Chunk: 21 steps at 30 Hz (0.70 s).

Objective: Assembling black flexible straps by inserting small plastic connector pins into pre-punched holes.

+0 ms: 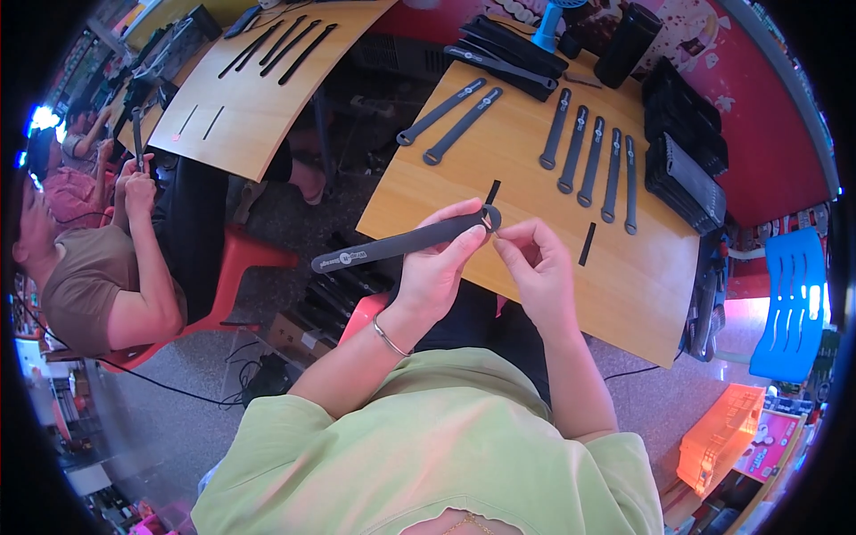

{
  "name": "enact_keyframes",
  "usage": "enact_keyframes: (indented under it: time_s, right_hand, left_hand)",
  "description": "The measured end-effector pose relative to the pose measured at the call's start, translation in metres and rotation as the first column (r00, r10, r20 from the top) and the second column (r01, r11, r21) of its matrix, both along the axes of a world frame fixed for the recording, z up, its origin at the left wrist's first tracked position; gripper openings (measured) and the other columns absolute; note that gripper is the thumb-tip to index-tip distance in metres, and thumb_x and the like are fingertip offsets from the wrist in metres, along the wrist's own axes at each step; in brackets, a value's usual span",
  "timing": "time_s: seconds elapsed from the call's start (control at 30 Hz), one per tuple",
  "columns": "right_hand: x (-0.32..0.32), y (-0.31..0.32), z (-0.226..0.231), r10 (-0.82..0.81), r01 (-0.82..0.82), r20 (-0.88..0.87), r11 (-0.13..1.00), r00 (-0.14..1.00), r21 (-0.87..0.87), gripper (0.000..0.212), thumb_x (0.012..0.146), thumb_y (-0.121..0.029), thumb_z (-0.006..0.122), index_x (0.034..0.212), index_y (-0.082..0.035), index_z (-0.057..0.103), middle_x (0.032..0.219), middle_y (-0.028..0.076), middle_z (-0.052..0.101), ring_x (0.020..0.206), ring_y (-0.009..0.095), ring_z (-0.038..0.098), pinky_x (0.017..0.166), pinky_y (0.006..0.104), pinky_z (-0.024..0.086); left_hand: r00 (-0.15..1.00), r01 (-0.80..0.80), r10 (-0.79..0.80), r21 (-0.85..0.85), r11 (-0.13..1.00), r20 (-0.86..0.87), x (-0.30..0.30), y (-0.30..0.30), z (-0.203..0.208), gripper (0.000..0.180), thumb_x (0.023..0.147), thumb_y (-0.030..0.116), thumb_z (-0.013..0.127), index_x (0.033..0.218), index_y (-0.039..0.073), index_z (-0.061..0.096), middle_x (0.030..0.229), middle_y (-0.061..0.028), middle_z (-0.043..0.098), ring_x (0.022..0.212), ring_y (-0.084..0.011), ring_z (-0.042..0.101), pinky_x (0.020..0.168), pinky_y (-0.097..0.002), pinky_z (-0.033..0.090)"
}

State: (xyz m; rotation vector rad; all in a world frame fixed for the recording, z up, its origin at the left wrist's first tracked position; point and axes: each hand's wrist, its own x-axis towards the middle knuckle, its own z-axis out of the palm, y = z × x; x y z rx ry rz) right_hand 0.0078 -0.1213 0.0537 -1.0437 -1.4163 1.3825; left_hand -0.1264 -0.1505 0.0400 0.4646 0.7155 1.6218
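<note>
My left hand (430, 272) is closed around a dark grey strap (379, 250) with a rounded end and pale printing, held above the near edge of the table. At the strap's other end, which has a hole, the fingertips of my right hand (540, 272) are pinched together. What lies between them is too small to make out. Two similar straps (464, 125) lie flat on the table beyond my left hand. Several more straps (588, 160) are laid side by side farther right. A short black strip (588, 243) lies beside my right hand, and another black strip (493, 191) beyond the held strap.
Stacked dark straps (508, 58) lie at the table's (526, 107) far edge, near a black cylinder (629, 45). Black bundles (685, 183) line the right side. A person (107, 285) sits left at another table (232, 116). An orange crate (720, 437) stands lower right.
</note>
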Motion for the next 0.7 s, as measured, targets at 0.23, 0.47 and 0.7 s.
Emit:
enact_keyframes:
  time_s: [0.23,0.47,0.7]
  right_hand:
    - [0.000,0.000,0.015,-0.130,0.046,0.216,0.934,0.968,0.356,0.022,0.079,0.002,0.067,0.099,-0.007,0.062,0.074,0.004,0.055,0.061,0.010,0.055,0.053,0.0230,0.043]
    - [-0.002,0.005,0.018,-0.163,-0.015,0.346,0.889,0.924,0.458,0.032,0.080,0.005,0.064,0.110,-0.008,0.063,0.078,0.006,0.054,0.060,0.011,0.055,0.054,0.0243,0.045]
    - [-0.002,-0.001,0.012,-0.185,0.064,0.351,0.942,0.918,0.329,0.026,0.083,0.004,0.061,0.108,-0.004,0.062,0.078,0.006,0.053,0.059,0.010,0.053,0.052,0.0250,0.044]
  left_hand:
    - [0.984,0.175,-0.174,-0.040,0.984,0.028,-0.012,0.003,0.000,0.035,0.087,-0.001,0.059,0.121,-0.001,0.052,0.105,-0.0099,0.063,0.096,-0.0151,0.061,0.087,-0.0270,0.050]
    - [0.991,0.120,-0.120,-0.012,0.993,-0.064,-0.012,0.013,0.007,0.036,0.085,-0.002,0.060,0.120,-0.001,0.049,0.098,-0.0068,0.063,0.092,-0.0137,0.062,0.083,-0.0259,0.051]
    - [0.968,-0.072,0.079,0.038,0.997,-0.239,0.017,0.020,-0.014,0.016,0.086,0.006,0.064,0.099,0.000,0.058,0.094,-0.0061,0.065,0.089,-0.0101,0.061,0.082,-0.0235,0.047]
